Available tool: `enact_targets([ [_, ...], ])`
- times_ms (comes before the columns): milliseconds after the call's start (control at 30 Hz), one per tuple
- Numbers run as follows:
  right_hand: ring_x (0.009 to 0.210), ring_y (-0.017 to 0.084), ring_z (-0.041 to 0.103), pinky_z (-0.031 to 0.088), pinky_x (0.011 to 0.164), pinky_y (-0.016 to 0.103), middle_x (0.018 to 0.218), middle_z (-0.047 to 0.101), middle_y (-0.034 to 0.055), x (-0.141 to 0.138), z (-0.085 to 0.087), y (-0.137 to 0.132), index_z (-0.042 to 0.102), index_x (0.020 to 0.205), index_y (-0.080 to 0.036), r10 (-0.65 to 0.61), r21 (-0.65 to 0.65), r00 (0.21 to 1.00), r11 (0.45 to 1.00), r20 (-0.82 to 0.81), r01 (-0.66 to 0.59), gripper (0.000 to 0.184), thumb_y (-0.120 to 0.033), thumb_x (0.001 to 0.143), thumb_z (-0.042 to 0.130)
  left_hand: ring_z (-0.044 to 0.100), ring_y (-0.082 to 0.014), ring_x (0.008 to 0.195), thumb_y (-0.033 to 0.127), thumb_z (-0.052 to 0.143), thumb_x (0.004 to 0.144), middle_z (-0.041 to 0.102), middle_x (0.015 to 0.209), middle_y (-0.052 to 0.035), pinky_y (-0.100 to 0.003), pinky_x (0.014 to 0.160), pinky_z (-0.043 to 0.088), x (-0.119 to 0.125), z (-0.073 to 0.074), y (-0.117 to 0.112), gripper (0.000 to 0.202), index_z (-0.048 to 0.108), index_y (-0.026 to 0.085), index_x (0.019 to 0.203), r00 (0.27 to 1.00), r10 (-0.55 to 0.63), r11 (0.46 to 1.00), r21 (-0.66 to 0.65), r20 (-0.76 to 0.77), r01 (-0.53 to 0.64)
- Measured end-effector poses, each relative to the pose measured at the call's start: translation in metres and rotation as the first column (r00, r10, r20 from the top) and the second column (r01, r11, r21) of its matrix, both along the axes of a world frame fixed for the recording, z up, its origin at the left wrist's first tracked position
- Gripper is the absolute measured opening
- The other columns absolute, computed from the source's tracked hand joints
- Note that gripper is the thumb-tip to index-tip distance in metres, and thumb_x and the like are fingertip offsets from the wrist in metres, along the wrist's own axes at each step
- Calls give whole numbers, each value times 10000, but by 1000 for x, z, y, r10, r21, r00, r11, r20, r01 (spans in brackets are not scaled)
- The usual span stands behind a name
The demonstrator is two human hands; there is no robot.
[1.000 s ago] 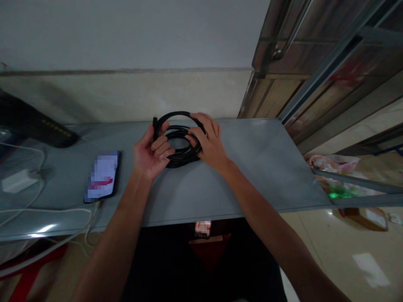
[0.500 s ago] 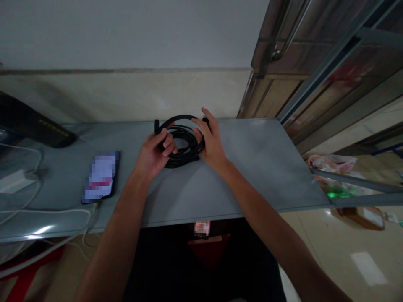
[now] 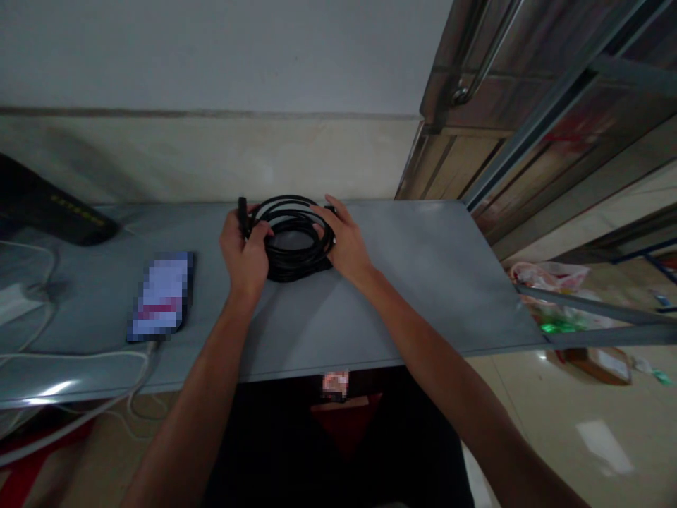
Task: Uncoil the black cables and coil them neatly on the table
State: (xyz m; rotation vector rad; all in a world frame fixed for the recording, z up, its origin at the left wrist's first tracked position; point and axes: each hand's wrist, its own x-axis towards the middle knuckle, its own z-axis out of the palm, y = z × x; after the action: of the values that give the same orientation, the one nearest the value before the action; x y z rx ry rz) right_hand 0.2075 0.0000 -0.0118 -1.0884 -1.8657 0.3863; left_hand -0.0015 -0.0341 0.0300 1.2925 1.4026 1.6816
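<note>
A coiled black cable (image 3: 293,271) rests on the grey tabletop (image 3: 423,282), its loops gathered into a ring. On the ring's left side my left hand (image 3: 246,250) is closed round the loops, thumb on top. A black connector end (image 3: 242,215) sticks up beside that hand's fingers. My right hand (image 3: 343,240) grips the right side of the coil, with the index finger stretched out past it and the thumb inside the ring. Another dark cable end (image 3: 331,209) shows by the right fingers, partly hidden.
To the left lies a phone (image 3: 161,296) with a white charging cable (image 3: 142,374) plugged in. A black cylindrical object (image 3: 58,204) and a white adapter (image 3: 20,303) are farther left. A wall stands behind; a metal frame (image 3: 592,307) is at right, a cardboard box (image 3: 600,365) on the floor.
My left hand has shifted left and turned to wrap the coil's left side, and the connector moved left with it. The upper loops have spread. My right hand stays on the right side.
</note>
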Motion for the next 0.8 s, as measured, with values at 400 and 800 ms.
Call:
enact_targets([
  [400, 1633, 197, 550, 426, 1404, 468, 1723, 602, 97, 2, -12, 4, 657, 1601, -229, 60, -103, 998, 993, -5, -61, 637, -27, 1050, 409, 695, -331, 1252, 224, 752, 924, 740, 1288, -113, -532, 1193, 513, -21, -30, 22, 296, 684, 221, 1212, 918, 211, 974, -4, -337, -225],
  [800, 1533, 263, 653, 481, 1344, 455, 1619, 671, 208, -6, -15, 1, 520, 1660, -134, -41, -143, 999, 989, -35, 35, 542, -428, 1227, 381, 686, -368, 1379, 150, 712, 883, 740, 1410, -159, -591, 1285, 486, -32, -42, 28, 427, 673, 214, 1303, 875, 188, 973, -36, -445, -228],
])
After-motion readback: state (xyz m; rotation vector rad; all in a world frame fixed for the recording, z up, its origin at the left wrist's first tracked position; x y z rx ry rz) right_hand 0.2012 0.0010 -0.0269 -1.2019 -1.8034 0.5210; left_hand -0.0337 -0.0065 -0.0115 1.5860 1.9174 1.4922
